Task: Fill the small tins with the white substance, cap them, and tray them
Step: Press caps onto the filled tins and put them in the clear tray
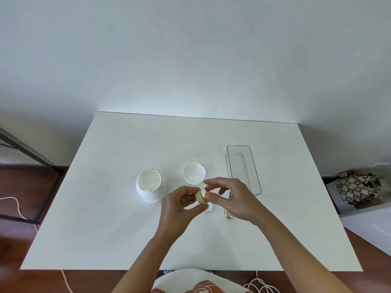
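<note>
My left hand [179,205] holds a small gold tin [201,195] tilted on its side above the table, thumb below and fingers behind it. My right hand [230,197] pinches the tin's right end, where its cap sits. A big white jar [150,185] of white substance stands open to the left. Its white lid [194,173] lies upturned behind my hands. A second small gold tin [228,214] rests on the table under my right hand. A small white disc [209,207] lies below the held tin. The clear plastic tray [243,168] stands empty at the right.
The white table [127,229] ends near my body and at a white wall behind. A dark metal frame [27,153] stands at the left. A patterned bag [357,189] lies on the floor at the right, and white cords [260,284] trail below the table.
</note>
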